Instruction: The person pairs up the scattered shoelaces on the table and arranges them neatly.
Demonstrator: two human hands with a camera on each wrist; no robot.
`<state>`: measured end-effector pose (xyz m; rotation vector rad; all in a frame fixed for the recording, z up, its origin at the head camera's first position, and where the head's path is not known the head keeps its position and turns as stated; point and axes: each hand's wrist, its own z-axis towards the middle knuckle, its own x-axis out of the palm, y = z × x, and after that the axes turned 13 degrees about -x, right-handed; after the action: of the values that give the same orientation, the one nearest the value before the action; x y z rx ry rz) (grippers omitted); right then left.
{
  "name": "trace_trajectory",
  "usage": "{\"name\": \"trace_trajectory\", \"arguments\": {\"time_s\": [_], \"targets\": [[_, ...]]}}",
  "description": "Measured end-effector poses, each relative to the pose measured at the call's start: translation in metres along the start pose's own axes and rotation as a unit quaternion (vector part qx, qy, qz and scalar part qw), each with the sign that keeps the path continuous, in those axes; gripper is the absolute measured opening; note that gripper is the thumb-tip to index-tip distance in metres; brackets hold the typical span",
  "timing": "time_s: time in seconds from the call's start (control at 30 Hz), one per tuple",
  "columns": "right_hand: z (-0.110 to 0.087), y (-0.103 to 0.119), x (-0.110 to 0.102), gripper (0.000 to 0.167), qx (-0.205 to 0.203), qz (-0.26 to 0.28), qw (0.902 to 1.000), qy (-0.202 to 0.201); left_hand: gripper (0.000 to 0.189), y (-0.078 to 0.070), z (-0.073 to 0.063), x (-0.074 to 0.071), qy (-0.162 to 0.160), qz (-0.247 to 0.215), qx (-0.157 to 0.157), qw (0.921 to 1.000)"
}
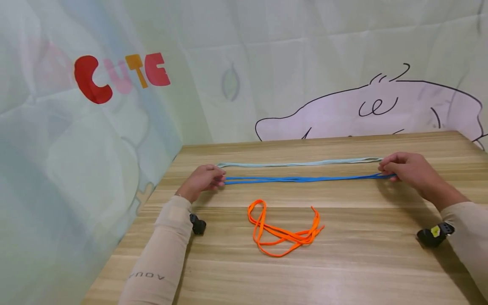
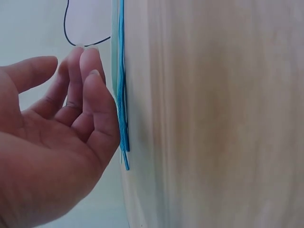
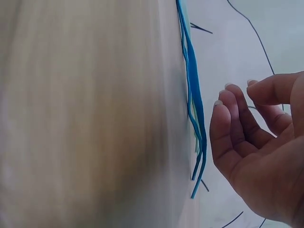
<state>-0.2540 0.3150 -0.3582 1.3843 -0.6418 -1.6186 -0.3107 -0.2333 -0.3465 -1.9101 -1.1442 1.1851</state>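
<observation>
A blue shoelace [image 1: 305, 179], folded into several strands, lies stretched straight across the wooden table. Behind it and parallel runs a pale mint-green shoelace [image 1: 289, 164]. My left hand [image 1: 203, 180] hovers by the left ends of both laces, its fingers bent and the thumb apart from them in the left wrist view. At the right ends is my right hand [image 1: 409, 171], also with a gap between thumb and fingers in the right wrist view. Neither hand shows a lace between its fingers. Loose blue ends [image 3: 197, 175] hang past the fingers there.
Nearer to me, a loosely looped orange shoelace [image 1: 280, 232] lies on the table [image 1: 343, 262]. Printed cloth walls [image 1: 228, 84] stand along the table's left and far sides. Each wrist wears a small black camera [image 1: 198, 224].
</observation>
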Motion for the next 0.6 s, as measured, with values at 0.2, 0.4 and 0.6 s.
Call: {"name": "trace_trajectory", "arguments": {"time_s": [0.2,0.4,0.6], "targets": [[0.000,0.009,0.008,0.024,-0.020,0.001,0.9996,0.019,0.033,-0.002,-0.003,0.008,0.018,0.021,0.010,0.9996],[-0.001,0.018,0.015,0.024,-0.022,-0.012,0.9989,0.039,0.034,-0.003,-0.001,0.012,0.031,0.033,0.019,0.9988],[0.000,0.021,0.018,0.024,-0.012,-0.021,0.9984,0.052,0.034,-0.007,-0.004,0.012,0.033,0.056,0.037,0.9972]]}}
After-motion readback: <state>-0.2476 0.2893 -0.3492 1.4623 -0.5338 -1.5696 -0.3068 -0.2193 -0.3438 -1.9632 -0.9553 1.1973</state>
